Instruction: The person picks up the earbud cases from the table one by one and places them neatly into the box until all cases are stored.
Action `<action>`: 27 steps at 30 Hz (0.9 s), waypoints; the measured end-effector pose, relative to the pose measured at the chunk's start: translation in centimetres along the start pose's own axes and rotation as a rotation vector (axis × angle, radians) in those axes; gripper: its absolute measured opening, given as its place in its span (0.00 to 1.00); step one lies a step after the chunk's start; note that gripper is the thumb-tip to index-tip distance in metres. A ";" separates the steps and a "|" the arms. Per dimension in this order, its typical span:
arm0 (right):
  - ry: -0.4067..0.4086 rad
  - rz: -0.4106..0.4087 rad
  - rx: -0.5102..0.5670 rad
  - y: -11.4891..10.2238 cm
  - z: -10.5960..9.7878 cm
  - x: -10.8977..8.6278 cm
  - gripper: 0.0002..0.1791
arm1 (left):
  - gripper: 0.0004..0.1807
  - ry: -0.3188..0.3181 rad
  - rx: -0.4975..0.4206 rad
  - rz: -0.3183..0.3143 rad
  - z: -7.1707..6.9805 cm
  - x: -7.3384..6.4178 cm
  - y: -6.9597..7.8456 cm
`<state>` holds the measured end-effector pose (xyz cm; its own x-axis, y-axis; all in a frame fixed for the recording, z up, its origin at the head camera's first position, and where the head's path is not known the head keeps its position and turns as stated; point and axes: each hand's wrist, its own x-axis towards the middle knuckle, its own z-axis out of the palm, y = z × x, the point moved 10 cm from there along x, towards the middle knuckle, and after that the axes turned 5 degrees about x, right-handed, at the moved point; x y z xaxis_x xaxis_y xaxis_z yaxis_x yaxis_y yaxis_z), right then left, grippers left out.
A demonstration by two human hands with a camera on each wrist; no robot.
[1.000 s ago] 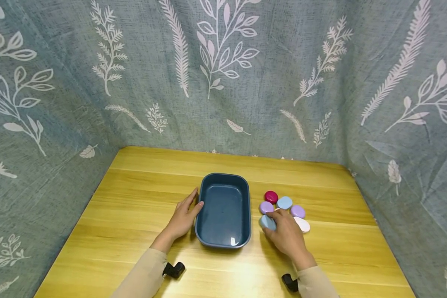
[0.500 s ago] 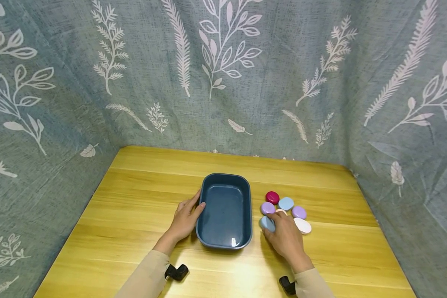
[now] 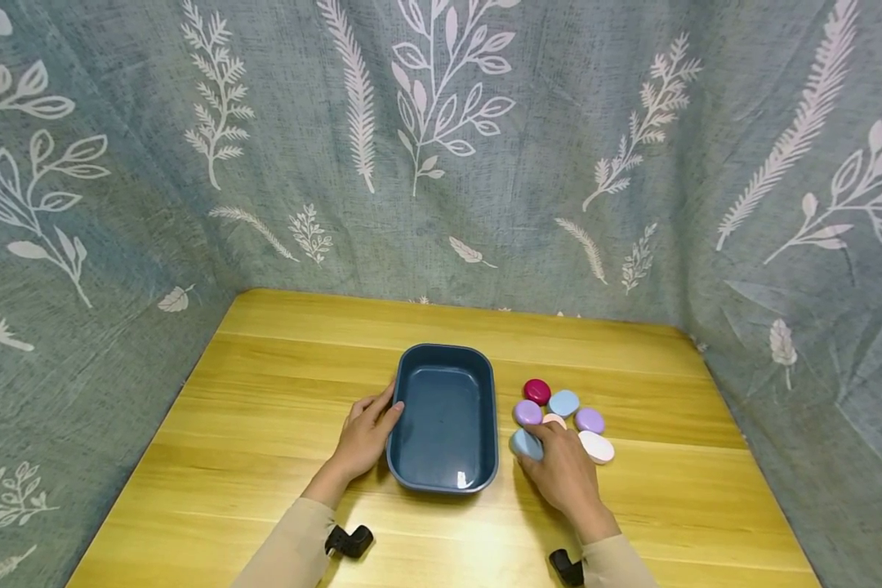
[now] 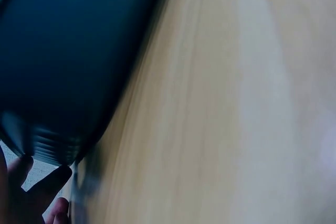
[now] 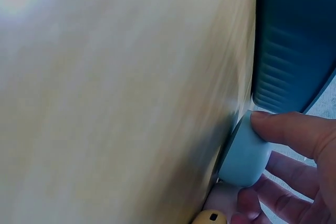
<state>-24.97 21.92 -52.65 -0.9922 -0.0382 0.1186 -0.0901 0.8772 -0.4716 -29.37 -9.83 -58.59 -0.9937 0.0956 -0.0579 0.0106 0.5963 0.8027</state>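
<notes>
A light blue rounded bar, like soap, (image 3: 527, 443) is held between the thumb and fingers of my right hand (image 3: 561, 469), low over the table. In the right wrist view this bar (image 5: 247, 153) stands tilted, with the thumb at its upper end. To its left in the head view stands a dark blue plastic bin (image 3: 443, 425) with nothing in it. My left hand (image 3: 363, 437) rests against the bin's left wall, thumb at the rim. In the left wrist view its spread fingers (image 4: 50, 182) touch the ridged outer wall.
Around the right hand lie a crimson bar (image 3: 537, 391), a purple bar (image 3: 527, 412), another light blue bar (image 3: 563, 403), a second purple bar (image 3: 590, 420), a white oval bar (image 3: 596, 447) and a partly covered cream piece (image 3: 554, 420). A patterned curtain (image 3: 441, 163) borders the wooden table (image 3: 301, 351).
The held light blue bar has shifted slightly left and nearer me, away from the neighbouring purple bar. More of the cream piece shows. The left hand stays at the bin, its fingers slightly lower.
</notes>
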 end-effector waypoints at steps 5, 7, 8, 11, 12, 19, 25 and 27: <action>0.014 -0.021 0.021 -0.1 0.0 -0.1 0.28 | 0.35 -0.005 -0.013 -0.001 -0.1 -0.1 0.0; 0.017 -0.023 0.030 -0.2 -0.1 -0.1 0.28 | 0.35 -0.006 -0.019 0.003 -0.1 0.0 0.0; 0.019 -0.023 0.033 -0.2 -0.1 -0.1 0.28 | 0.35 -0.007 -0.020 0.005 -0.1 0.0 0.0; 0.017 -0.017 0.044 -0.2 -0.1 0.0 0.28 | 0.34 0.002 -0.024 0.009 -0.1 0.1 0.1; 0.013 -0.013 0.046 -0.2 -0.1 0.0 0.28 | 0.34 0.006 -0.028 0.009 -0.2 0.1 0.1; 0.014 -0.001 0.069 -0.3 -0.1 0.0 0.29 | 0.34 0.015 -0.034 0.013 -0.2 -0.1 0.1; 0.041 -0.007 0.085 -0.7 -0.2 -0.1 0.29 | 0.34 0.010 -0.031 0.009 -0.2 -0.2 0.1; 0.052 -0.013 0.088 -0.8 -0.2 -0.1 0.28 | 0.34 0.010 -0.030 0.007 -0.2 -0.1 0.0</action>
<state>-24.83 21.31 -52.11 -0.9853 -0.0228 0.1692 -0.1127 0.8313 -0.5443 -29.26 -9.97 -58.45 -0.9947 0.0915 -0.0462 0.0145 0.5716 0.8204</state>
